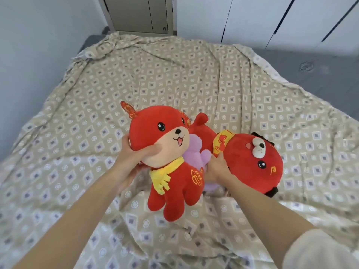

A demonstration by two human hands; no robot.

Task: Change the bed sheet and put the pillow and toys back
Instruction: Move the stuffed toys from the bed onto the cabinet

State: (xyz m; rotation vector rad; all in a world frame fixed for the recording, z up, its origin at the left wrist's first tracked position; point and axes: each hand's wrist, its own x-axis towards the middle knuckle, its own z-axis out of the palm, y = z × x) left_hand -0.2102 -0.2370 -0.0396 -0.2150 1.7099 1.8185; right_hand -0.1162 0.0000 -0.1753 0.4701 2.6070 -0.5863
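- gripping the red dog toy (165,131) by its head, the left hand (134,158) has fingers curled under the chin and round the side of the face.
- the dog toy hangs upright, facing the camera, with a yellow scarf at its neck and its legs just above the bed sheet (174,74).
- the right hand (215,168) is closed on the round red toy (252,167) at its neck, thumb against the yellow band there. its other fingers are hidden under the toys.
- the round red toy lies on the sheet just right of the dog toy, its face upside down to the camera.
- a purple toy (196,152) is wedged between the two red ones, touching both and mostly hidden.
- the bed sheet, beige with small squares and rings, is spread over the bed but wrinkled, with folds bunched at the far left corner.
- on the right a strip of grey mattress (320,74) shows bare beside the sheet's edge.
- white wardrobe doors (252,16) stand beyond the bed, and a pale wall (38,45) runs along its left side.
- a white sleeve (320,249) covers the right upper arm.
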